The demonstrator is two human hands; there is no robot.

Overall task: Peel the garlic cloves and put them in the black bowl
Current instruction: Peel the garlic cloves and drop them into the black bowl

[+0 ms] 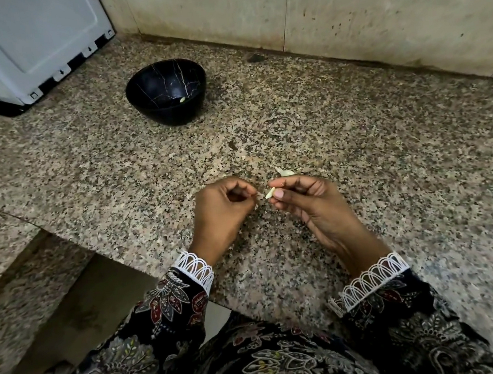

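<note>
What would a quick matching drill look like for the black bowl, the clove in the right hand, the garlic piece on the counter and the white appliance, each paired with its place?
Things:
1. black bowl
2. garlic clove being peeled
3. garlic piece lying loose
4. white appliance

Places:
A. far left corner of the granite counter
B. pinched in the right hand, opposite the left hand
C. mid-counter, with one peeled clove inside
D. on the counter just beyond the right hand's fingertips

Pairs: 1-C, 2-B, 3-D, 4-A
</note>
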